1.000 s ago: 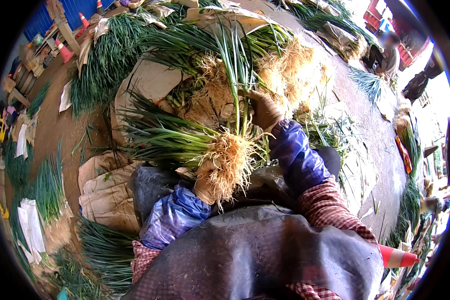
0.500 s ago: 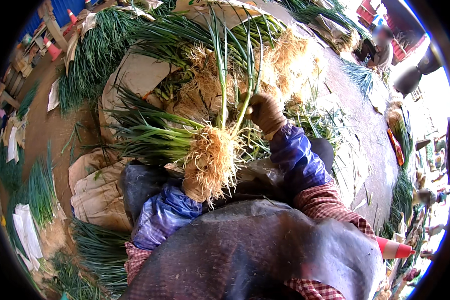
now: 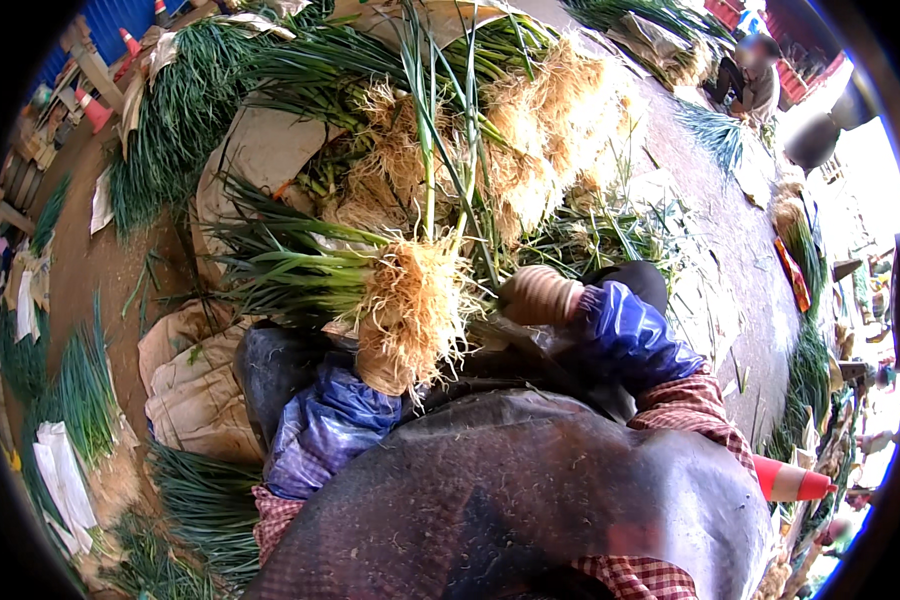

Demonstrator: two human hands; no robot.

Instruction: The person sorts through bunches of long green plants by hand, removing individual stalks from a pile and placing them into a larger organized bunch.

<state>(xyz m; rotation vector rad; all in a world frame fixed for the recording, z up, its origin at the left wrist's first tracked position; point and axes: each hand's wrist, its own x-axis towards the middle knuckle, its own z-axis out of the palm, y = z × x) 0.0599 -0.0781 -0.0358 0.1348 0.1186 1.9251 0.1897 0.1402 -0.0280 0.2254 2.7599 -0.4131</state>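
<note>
Nearest is the person's dark apron (image 3: 510, 470). Just past it, the gloved left hand (image 3: 380, 362) is closed round the root end of an onion bunch (image 3: 408, 292), fingers mostly buried, leaves fanning left. To the right, the right hand (image 3: 538, 296) is curled in, tips hidden, so can't tell if it's pinching anything. Farther off: more rooty bunches (image 3: 560, 125), then a traffic cone (image 3: 92, 110) far left.

A ribbed tan glove (image 3: 547, 296) covers the right hand (image 3: 532, 297) near the frame's centre; tan cloth also shows at the left hand (image 3: 381, 370). Shiny, crinkled blue-violet oversleeves (image 3: 332, 425) meet red-and-white checked sleeves (image 3: 682, 408). A dark, glossy, smudged apron (image 3: 490, 480) fills the lower middle.
</note>
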